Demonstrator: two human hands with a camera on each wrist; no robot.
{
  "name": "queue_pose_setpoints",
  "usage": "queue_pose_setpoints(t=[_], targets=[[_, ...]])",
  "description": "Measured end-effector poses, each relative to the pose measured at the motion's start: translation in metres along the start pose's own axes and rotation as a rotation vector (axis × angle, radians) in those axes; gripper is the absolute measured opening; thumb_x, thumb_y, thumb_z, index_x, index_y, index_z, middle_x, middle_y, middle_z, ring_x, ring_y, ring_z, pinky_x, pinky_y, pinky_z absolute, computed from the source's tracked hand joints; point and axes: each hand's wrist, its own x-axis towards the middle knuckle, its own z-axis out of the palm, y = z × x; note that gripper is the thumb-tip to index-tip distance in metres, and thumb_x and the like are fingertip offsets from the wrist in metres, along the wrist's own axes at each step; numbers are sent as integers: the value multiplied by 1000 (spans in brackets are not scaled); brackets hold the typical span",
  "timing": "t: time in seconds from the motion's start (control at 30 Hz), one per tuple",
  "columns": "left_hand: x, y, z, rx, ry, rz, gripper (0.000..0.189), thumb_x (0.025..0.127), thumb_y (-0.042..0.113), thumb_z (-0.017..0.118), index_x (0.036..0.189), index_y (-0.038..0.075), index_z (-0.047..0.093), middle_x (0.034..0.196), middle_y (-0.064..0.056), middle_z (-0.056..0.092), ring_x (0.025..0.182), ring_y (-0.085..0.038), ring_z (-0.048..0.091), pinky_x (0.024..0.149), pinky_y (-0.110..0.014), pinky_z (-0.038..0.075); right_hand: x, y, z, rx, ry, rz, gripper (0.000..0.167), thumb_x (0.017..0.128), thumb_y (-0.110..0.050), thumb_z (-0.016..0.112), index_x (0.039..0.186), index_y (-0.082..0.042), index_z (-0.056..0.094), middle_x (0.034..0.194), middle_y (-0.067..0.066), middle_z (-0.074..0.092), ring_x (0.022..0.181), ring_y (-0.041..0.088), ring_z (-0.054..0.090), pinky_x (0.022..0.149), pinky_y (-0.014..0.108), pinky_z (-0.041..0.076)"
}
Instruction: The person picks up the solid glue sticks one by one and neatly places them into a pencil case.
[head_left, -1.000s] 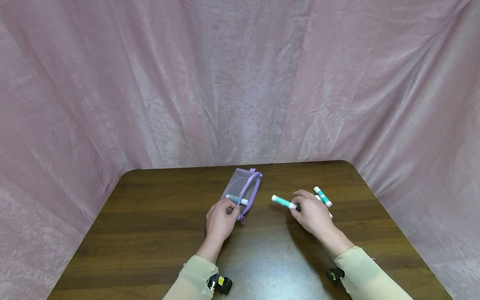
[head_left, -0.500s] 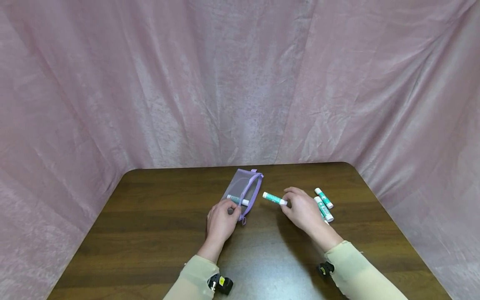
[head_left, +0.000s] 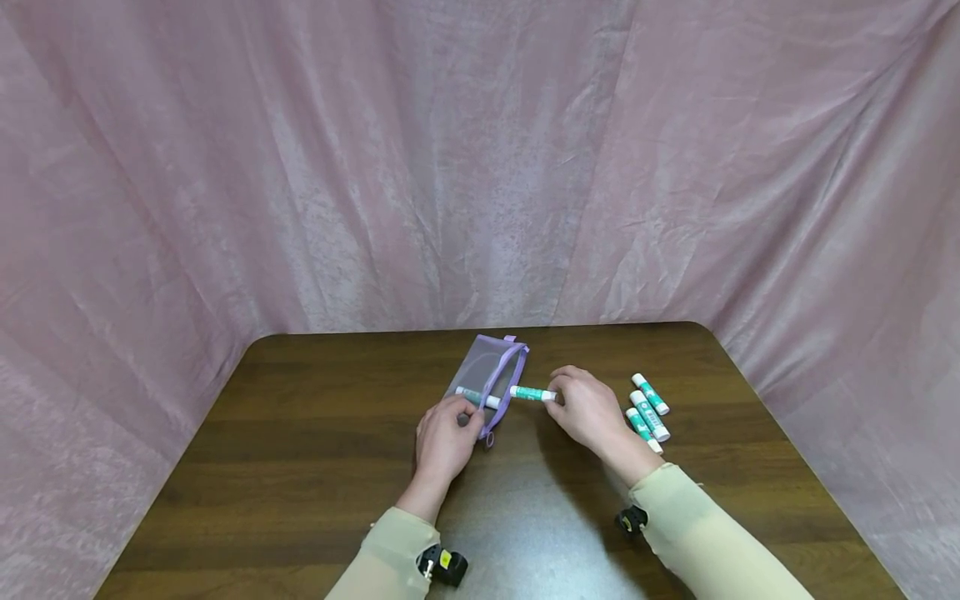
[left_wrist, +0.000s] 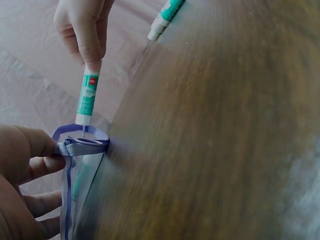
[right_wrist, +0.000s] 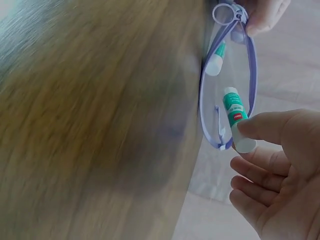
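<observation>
1. white plastic glue stick with a green label (head_left: 533, 393): i've got it in my right hand (head_left: 588, 408), thumb and finger pinching one white end, the rest poking out free. its far end is right at the gaping mouth of the pouch; can't tell if it's touching the rim.
2. that's the see-through mesh pouch with purple zip trim (head_left: 478, 360). my left hand (head_left: 446, 437) pinches its edge near the ring-shaped zip pull (head_left: 490, 439), so those fingers are busy too.
3. there's a second green-and-white stick (right_wrist: 215, 65) lying inside the pouch, and three more green-and-white sticks (head_left: 649, 416) sit side by side on the brown wood-grain table (head_left: 337, 417), off by my right forearm.
4. handling, imo: the stick should be light and stiff, pretty tough, but smooth and round, so it might roll or twist in a loose pinch. the end grip is ok, keeps my knuckles off the zip.
5. the pouch is probably floppy and near weightless, so i'd hold the trim, not the mesh.
</observation>
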Motion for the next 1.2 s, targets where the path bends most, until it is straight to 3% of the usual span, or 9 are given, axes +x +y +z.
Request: queue_pose_setpoints(t=[0.57, 0.93, 1.2], targets=[[-2, 0, -2, 3, -6, -11, 19, 96, 23, 76, 78, 23, 73, 135, -9, 76, 128, -39, 69, 105, -64, 47, 19, -13, 24, 30, -57, 29, 14, 93, -19, 84, 100, -7, 81, 124, 8, 76, 116, 32, 73, 89, 50, 60], [-1, 1, -3, 3, -1, 9, 19, 96, 23, 78, 78, 22, 73, 133, -7, 77, 127, -38, 70, 104, -64, 48, 32, -22, 37, 94, -133, 92, 10, 95, -21, 82, 98, -11, 81, 124, 8, 76, 115, 30, 74, 91, 50, 59], [-1, 2, -3, -6, -10, 0, 20, 98, 25, 77, 78, 22, 73, 133, -8, 77, 129, -37, 69, 107, -65, 47, 38, -27, 47, 141, -182, 133, 17, 98, -24, 81, 107, -9, 83, 125, 10, 76, 115, 30, 73, 96, 50, 58]])
